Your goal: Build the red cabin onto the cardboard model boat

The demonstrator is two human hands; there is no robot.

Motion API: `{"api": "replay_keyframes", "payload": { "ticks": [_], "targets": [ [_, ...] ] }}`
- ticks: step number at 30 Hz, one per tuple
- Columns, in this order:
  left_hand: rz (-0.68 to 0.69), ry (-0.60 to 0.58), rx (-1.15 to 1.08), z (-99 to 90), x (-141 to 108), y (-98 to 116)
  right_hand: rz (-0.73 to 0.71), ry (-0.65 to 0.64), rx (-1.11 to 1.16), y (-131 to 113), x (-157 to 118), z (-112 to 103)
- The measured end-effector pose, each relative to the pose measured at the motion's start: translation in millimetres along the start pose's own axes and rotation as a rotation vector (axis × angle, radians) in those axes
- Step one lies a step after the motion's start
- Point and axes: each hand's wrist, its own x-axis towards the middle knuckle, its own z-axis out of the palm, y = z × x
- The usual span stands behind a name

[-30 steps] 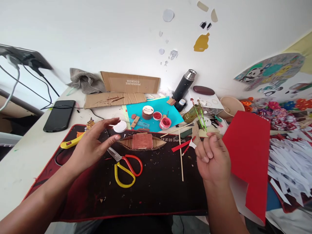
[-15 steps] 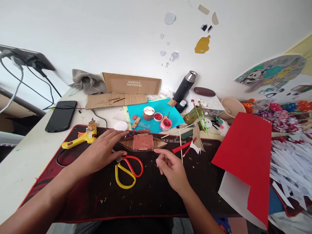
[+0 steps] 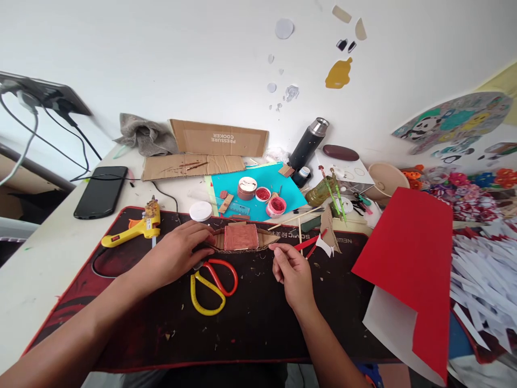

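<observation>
A small cardboard boat (image 3: pixel 266 238) with pointed ends lies on the dark desk mat. A reddish-brown painted panel (image 3: pixel 241 236) covers its middle. My left hand (image 3: pixel 186 243) is closed at the boat's left end, thumb in front and fingers behind, hiding that tip. At the right end, my right hand (image 3: pixel 294 268) has its index finger stretched to the front edge, seemingly touching it, while the other fingers curl loosely around nothing visible. Scissors (image 3: pixel 232 277) with one red and one yellow handle lie just below my left hand, their blades mostly hidden.
A yellow glue gun (image 3: pixel 135 231) and a phone (image 3: pixel 100 192) lie left. Behind the boat, open paint jars (image 3: pixel 277 206) stand on a blue sheet (image 3: pixel 218 180). Sticks and paper scraps (image 3: pixel 323 245) lie right, beside a folded red sheet (image 3: pixel 404 242). A black flask (image 3: pixel 309 143) leans at the back.
My left hand has lowered from above onto the boat's left end. My right hand has shifted right to its other end, and the boat has moved slightly right.
</observation>
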Motion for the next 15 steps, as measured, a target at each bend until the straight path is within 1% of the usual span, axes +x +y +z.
{"api": "replay_keyframes", "payload": {
  "ticks": [7,15],
  "targets": [
    [-0.01,0.008,-0.03,0.9,-0.3,-1.5,-0.025,0.018,-0.045,1.4,-2.3,3.8],
    [-0.03,0.03,-0.014,2.2,2.3,-4.3,-0.038,0.014,-0.048,4.7,-4.8,4.1]
  ]
}}
